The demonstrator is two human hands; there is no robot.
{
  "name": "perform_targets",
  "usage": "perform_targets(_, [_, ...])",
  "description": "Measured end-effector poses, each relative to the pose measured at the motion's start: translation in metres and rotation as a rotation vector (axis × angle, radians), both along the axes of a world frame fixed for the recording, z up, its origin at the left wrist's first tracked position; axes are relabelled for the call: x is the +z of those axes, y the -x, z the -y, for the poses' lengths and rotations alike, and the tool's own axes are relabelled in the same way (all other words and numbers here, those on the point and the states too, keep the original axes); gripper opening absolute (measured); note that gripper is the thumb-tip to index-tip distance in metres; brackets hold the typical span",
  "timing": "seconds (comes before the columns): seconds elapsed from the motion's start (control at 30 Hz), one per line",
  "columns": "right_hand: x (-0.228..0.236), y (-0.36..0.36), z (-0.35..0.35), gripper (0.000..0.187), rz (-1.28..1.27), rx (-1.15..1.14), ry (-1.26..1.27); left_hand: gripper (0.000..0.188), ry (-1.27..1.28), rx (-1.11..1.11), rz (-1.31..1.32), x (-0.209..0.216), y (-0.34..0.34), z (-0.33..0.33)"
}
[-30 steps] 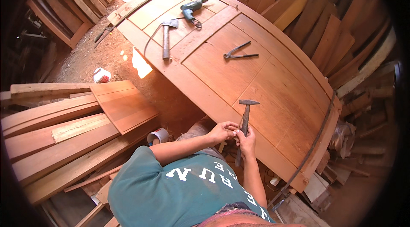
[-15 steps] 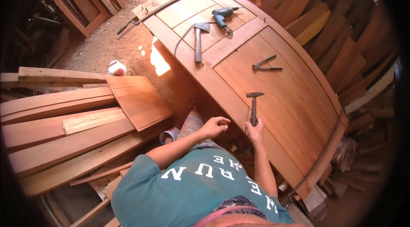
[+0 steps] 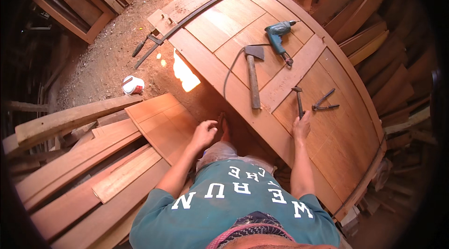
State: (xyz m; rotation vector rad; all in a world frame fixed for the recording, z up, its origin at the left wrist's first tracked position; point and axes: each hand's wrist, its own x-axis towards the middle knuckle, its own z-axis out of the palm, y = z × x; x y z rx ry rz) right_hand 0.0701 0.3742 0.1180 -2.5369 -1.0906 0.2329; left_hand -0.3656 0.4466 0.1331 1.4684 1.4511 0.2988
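Observation:
My right hand (image 3: 301,125) is closed around the handle of a hammer (image 3: 298,97). It is over the panelled wooden door (image 3: 322,155), with the hammer head pointing away from me. Just right of that hand lies a pair of pincers (image 3: 325,102), its handles spread. My left hand (image 3: 206,133) is in the air left of the door, fingers curled in; anything inside them is hidden. Farther up the door rest a hatchet (image 3: 253,76) with a wooden handle and a blue-green power drill (image 3: 279,38) with its cord.
A bar clamp (image 3: 187,19) spans the door's far end; another clamp bar (image 3: 358,181) crosses the near end. A small wooden panel (image 3: 163,120) lies on stacked boards (image 3: 89,155) at left. A white bucket (image 3: 133,85) stands on the dirt floor. Planks (image 3: 374,43) lean at right.
My right hand has carried the hammer farther up the door, close to the pincers. My left hand has drawn away to the left. The view has shifted too.

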Motion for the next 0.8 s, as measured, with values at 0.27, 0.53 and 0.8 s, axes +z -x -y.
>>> perform_targets(0.27, [0.0, 0.012, -0.049, 0.04, 0.117, 0.021, 0.159, 0.034, -0.021, 0.23, -0.051, -0.018, 0.103, -0.126])
perform_targets(0.53, [0.018, 0.059, -0.138, 0.043, 0.013, 0.224, -0.106, 0.035, -0.138, 0.251, -0.081, 0.003, 0.089, -0.189])
perform_targets(0.8, [0.032, 0.11, -0.225, 0.03, -0.312, 0.407, -0.201, 0.034, -0.479, 0.53, -0.252, 0.009, 0.217, -0.304])
